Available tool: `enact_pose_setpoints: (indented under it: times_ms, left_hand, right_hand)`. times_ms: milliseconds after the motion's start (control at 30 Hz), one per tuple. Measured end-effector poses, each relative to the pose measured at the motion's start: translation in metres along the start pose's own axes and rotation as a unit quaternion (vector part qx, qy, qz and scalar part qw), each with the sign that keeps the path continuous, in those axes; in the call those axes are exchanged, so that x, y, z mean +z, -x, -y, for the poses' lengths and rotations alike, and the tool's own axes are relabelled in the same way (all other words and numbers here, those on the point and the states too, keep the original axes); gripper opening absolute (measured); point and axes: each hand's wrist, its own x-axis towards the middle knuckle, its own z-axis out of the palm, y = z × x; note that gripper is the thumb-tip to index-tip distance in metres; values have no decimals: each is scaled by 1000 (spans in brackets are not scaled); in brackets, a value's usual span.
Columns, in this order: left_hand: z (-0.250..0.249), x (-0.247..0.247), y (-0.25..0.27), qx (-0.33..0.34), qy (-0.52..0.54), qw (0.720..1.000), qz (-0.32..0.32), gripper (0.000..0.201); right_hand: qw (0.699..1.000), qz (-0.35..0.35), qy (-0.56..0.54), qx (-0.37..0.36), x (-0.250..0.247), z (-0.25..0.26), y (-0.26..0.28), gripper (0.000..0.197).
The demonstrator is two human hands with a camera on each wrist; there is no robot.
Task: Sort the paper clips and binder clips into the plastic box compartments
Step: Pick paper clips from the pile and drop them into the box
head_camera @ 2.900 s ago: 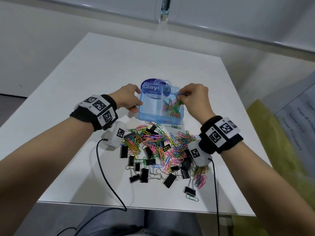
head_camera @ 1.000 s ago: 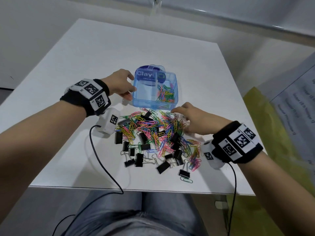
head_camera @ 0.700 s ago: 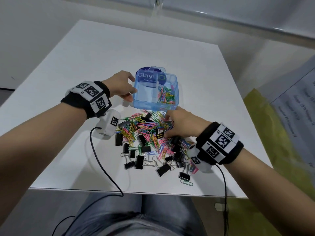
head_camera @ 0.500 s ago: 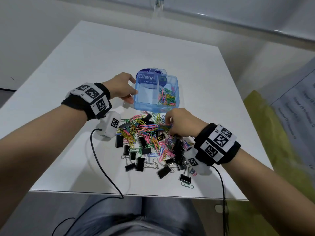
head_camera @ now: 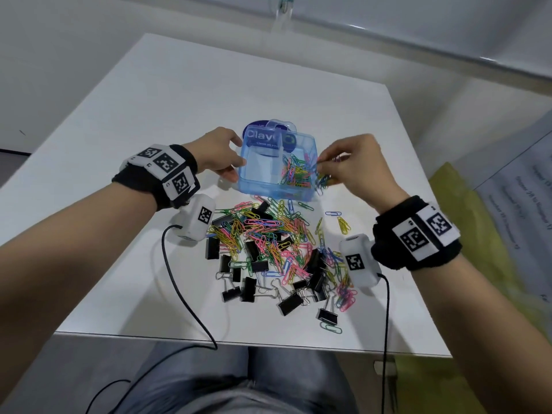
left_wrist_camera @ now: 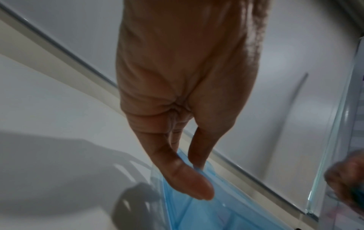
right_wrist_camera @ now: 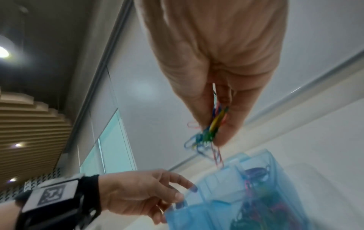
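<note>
Pinching a small bunch of paper clips (right_wrist_camera: 208,132) between thumb and fingertips, the right hand (head_camera: 355,168) hovers at the right rim of the plastic box (head_camera: 268,189), above the compartment already holding clips. The left hand (head_camera: 219,155) grips the box's left wall, thumb inside, steadying it on the desk (head_camera: 179,94). Being light, thin, slippery wire that tangles, the clips lift best in small bunches; the stiffer binder clips (head_camera: 249,289) look easiest by their black bodies.

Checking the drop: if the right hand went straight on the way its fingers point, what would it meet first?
Probably the translucent blue plastic box: the right hand, pinching colourful paper clips, points at its right compartment's clip pile; depth unclear.

Office-like room: white table (head_camera: 185,94), glass partition wall (right_wrist_camera: 110,140), slatted ceiling (right_wrist_camera: 29,118), recessed ceiling lights (right_wrist_camera: 3,52).
</note>
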Motion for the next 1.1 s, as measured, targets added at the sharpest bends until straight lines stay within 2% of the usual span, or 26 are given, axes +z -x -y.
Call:
enact_pose_setpoints:
  times_ms: [100, 200, 333, 433, 500, 600, 667, 700, 767, 833, 867, 933, 1000, 1067, 1100]
  left_hand:
    - [0, 0, 0, 0, -1, 1000, -2, 50]
    - [0, 0, 0, -2, -5, 1000, -2, 50]
    - [-1, 0, 1, -4, -7, 1000, -2, 50]
    - [0, 0, 0, -5, -14, 1000, -2, 50]
    - [0, 0, 0, -3, -15, 1000, 0, 50]
    - [0, 0, -1, -4, -13, 1000, -2, 50]
    - [0, -1, 0, -4, -20, 1000, -4, 50]
    - [-1, -1, 0, -6, -25, 1000, -4, 51]
    - [-3, -1, 4, -5, -60, 998, -15, 53]
    - [-7, -1, 8, 49, -170, 982, -67, 58]
    - [-9, -1, 11, 95, -221, 965, -104, 58]
    - [-17, 4, 22, 193, -249, 937, -149, 50]
    - [-28, 16, 37, 272, -241, 924, -120, 35]
    - [-39, 31, 52, 309, -258, 914, -40, 20]
    - [-43, 40, 59, 316, -274, 908, 5, 15]
  right_hand:
    - [998, -59, 11, -25, 12, -2, -17, 12]
    - [994, -68, 70, -54, 28, -8, -29, 7]
    - [991, -10, 119, -59, 38, -14, -32, 10]
    - [988, -25, 131, -78, 31, -17, -30, 16]
    - [983, -6, 150, -110, 29, -19, -27, 24]
    - [940, 125, 292, -123, 33, -27, -20, 31]
    - [916, 175, 346, -105, 34, -33, -18, 32]
    - [919, 172, 340, -104, 31, -34, -16, 33]
    - [937, 115, 302, -133, 19, -31, -10, 33]
    - [947, 73, 261, -170, 5, -24, 6, 31]
    - [949, 93, 245, -177, -2, -21, 16, 30]
    - [937, 203, 244, -145, -10, -18, 41, 31]
    - [897, 305, 295, -126, -7, -24, 61, 33]
    - [871, 334, 339, -123, 2, -33, 72, 38]
    - [871, 335, 341, -115, 7, -36, 75, 37]
